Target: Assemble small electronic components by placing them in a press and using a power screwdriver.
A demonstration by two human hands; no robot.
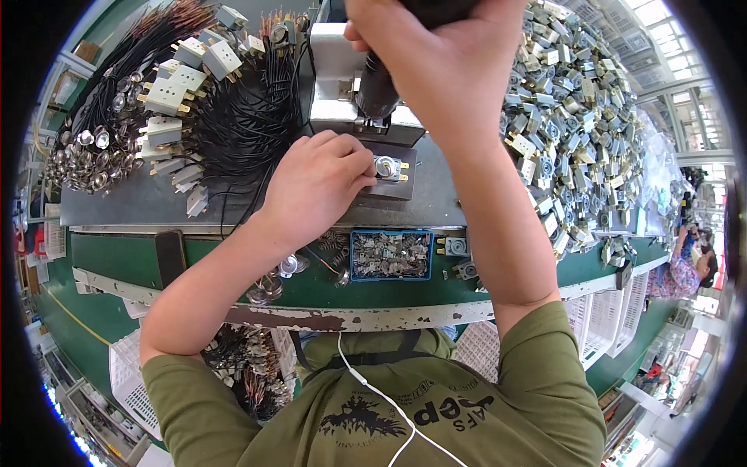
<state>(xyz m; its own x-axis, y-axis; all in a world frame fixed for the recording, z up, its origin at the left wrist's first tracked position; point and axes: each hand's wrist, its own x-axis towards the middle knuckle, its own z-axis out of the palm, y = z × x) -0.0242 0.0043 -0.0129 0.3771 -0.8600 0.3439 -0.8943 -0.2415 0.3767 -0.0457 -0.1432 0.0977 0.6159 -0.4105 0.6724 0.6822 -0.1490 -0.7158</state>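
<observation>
Two hands, left hand point(315, 183) steadying small metal part point(387, 167), right hand point(436, 54) gripping black press handle point(377, 89)

Left hand point(319, 183) steadies a small metal part point(387, 167) on the fixture point(405, 187); right hand point(436, 54) grips the press handle point(379, 89).

Right hand point(436, 54) cut off above.

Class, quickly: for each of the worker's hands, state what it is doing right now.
Left hand: fingers closed on a small round metal part seated on the press fixture.
Right hand: closed around the dark press handle.
</observation>
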